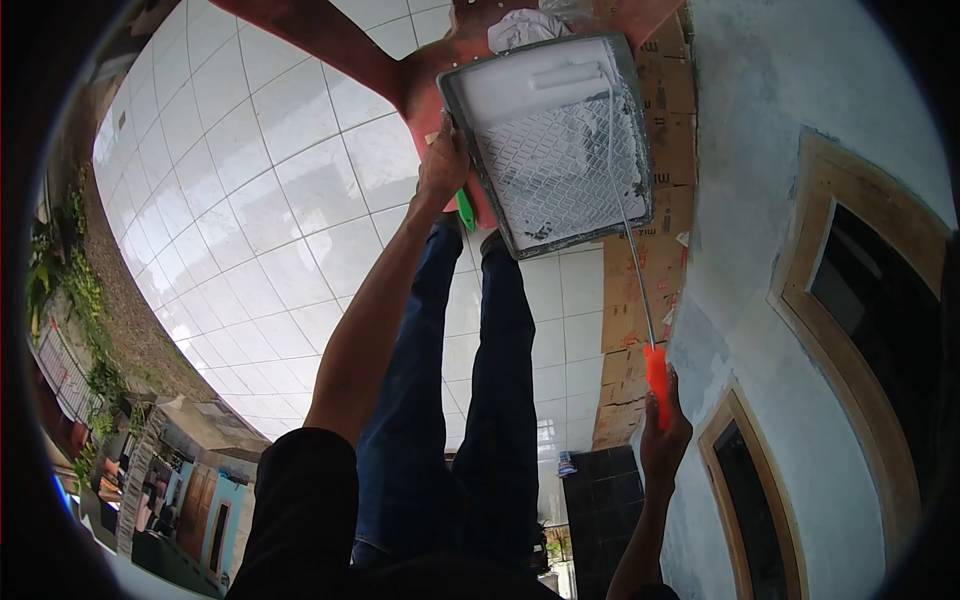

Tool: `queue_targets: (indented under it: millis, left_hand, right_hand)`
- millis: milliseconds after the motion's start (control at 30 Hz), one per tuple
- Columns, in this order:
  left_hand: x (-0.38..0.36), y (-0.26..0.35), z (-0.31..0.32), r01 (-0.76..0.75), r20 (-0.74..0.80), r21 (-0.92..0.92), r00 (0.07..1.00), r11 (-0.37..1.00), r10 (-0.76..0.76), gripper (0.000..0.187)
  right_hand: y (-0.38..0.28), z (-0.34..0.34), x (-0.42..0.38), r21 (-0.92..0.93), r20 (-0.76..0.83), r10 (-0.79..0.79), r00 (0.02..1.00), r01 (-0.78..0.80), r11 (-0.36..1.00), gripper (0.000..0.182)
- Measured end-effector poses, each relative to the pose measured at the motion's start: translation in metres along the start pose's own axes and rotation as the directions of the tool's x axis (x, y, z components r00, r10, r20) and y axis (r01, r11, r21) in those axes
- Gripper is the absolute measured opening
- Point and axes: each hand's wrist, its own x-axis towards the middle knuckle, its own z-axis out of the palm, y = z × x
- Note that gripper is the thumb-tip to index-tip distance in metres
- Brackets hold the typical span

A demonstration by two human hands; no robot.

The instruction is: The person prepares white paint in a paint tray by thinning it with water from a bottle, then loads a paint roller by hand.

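Observation:
A dark-rimmed paint tray (560,150), its ribbed slope coated in white paint, rests on a red plastic chair (425,85). My left hand (443,165) grips the tray's left edge. In my right hand (664,425) is the orange handle of a paint roller (656,375), fingers wrapped round it. Its thin metal rod runs up across the tray to the white roller head (568,76), which lies in the paint at the far end. Just below my left hand, a green-handled tool (465,210) shows partly beside the tray.
Cardboard strips (640,310) cover the floor along the wall (730,230) on the right, which has wood-framed windows (800,270). White tiles (300,190) spread out to the left. A crumpled white bag (525,28) sits behind the tray.

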Motion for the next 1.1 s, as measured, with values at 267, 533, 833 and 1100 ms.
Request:
queue_targets:
  millis: [267,533,833,1100]
  left_hand:
    - [0.002,-0.005,0.002,-0.031,-0.028,0.001,0.999,1.0,0.031,0.057]
    - [0.002,-0.004,0.002,-0.007,-0.025,0.009,1.0,1.0,0.008,0.057]
    - [0.004,-0.006,0.003,-0.008,-0.029,0.012,1.0,1.0,0.008,0.057]
    - [0.002,-0.004,0.0,0.015,-0.022,0.02,1.0,1.0,-0.015,0.057]
  right_hand:
    - [-0.006,-0.004,0.029,0.09,0.04,-0.007,0.999,0.003,0.996,0.046]
    - [-0.013,0.01,0.016,0.066,0.137,0.006,0.991,-0.015,0.998,0.048]
    - [-0.023,0.024,0.0,0.137,0.262,0.007,0.965,-0.045,0.99,0.045]
    - [-0.007,0.021,-0.02,0.114,0.104,-0.084,0.991,0.072,0.991,0.043]
